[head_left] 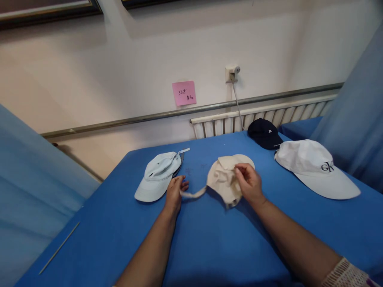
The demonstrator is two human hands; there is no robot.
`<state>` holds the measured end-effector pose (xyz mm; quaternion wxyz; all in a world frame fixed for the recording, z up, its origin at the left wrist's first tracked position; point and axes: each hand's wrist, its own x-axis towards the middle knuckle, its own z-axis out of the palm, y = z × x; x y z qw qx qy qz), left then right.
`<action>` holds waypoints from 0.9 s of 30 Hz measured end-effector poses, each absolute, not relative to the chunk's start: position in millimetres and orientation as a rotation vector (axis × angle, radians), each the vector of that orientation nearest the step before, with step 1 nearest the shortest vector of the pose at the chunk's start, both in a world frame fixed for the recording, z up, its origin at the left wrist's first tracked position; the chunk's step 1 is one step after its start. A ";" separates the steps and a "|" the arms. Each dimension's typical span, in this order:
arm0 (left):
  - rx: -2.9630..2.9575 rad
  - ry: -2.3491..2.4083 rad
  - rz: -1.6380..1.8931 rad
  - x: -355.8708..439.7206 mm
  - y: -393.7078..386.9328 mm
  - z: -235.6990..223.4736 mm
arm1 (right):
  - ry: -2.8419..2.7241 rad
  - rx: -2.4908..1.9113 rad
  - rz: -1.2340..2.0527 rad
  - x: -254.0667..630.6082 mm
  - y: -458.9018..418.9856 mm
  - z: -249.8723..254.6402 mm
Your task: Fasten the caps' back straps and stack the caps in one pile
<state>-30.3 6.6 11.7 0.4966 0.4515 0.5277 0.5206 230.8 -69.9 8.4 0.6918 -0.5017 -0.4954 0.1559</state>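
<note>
Beige cap (220,175) is lying between your hands, over the blue table (197,243); whether it is fully resting there, cannot tell. Your left hand (174,194) is apparently pinching the end of its strap (195,195); your right hand (250,183) is holding crown cloth in a narrow pinch. Risks: the thin strap is offering little to hold, so a tug could be slipping it free or turning the cap. The soft crown is creasing and sagging; uneven tension could be folding it. Your left hand is also sitting beside the light blue cap (158,171), so a wide swing could be knocking that. Brim (241,158) is pointing away from you, toward the wall (134,79) and a little right; long axis is running from there back to the crown's near edge
</note>
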 end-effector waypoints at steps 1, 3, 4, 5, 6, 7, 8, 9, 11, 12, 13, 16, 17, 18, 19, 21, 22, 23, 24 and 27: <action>1.057 1.280 1.269 -28.9 5.8 11.2 | -1.030 -1.169 0.344 239.0 -62.8 5.3; 1.070 1.304 1.263 -25.3 3.3 11.4 | -0.879 -1.219 0.395 256.6 -49.8 -1.1; 1.110 1.318 1.247 -23.4 1.6 12.1 | -0.833 -1.264 0.400 265.7 -44.7 -4.1; 1.159 1.326 1.225 -21.2 -0.5 13.0 | -0.812 -1.330 0.376 274.4 -40.6 -6.8; 1.209 1.324 1.194 -18.6 -3.3 14.2 | -0.813 -1.417 0.320 282.6 -37.6 -9.3; 1.257 1.304 1.152 -15.5 -7.0 15.5 | -0.833 -1.512 0.244 289.8 -35.5 -11.4; 1.297 1.263 1.105 -11.8 -11.8 17.0 | -0.876 -1.597 0.177 295.7 -34.1 -13.3; 1.325 1.203 1.048 -7.2 -17.7 18.3 | -0.939 -1.664 0.133 300.1 -33.2 -14.8; 1.341 1.041 0.880 4.2 -32.9 20.4 | -1.104 -1.749 0.106 303.8 -32.4 -16.8; 1.319 0.955 0.766 10.7 -41.5 21.0 | -1.191 -1.769 0.113 303.2 -32.3 -17.2; 1.270 0.881 0.655 17.5 -50.1 21.2 | -1.266 -1.781 0.118 301.3 -32.4 -17.3; 1.009 0.802 0.541 36.8 -70.8 20.8 | -1.357 -1.783 0.140 291.0 -33.8 -15.6; 0.919 0.788 0.553 42.0 -74.4 20.7 | -1.350 -1.777 0.162 286.8 -34.7 -14.7; 0.828 0.767 0.570 46.2 -76.0 20.5 | -1.336 -1.772 0.189 282.4 -35.9 -13.8; 0.739 0.737 0.586 49.4 -75.7 20.3 | -1.326 -1.765 0.219 277.7 -37.5 -12.8; 0.579 0.674 0.617 52.4 -70.2 19.3 | -1.343 -1.719 0.286 267.3 -42.1 -10.5; 0.517 0.657 0.639 52.4 -65.7 18.4 | -1.374 -1.673 0.333 261.4 -45.1 -9.2; 0.474 0.654 0.672 51.3 -60.7 17.4 | -1.420 -1.611 0.392 255.3 -48.4 -7.8; 0.448 0.661 0.714 49.2 -55.3 16.6 | -1.476 -1.536 0.461 249.3 -51.8 -6.5; 0.432 0.717 0.826 36.7 -40.2 17.4 | -1.633 -1.334 0.631 235.2 -58.7 -4.9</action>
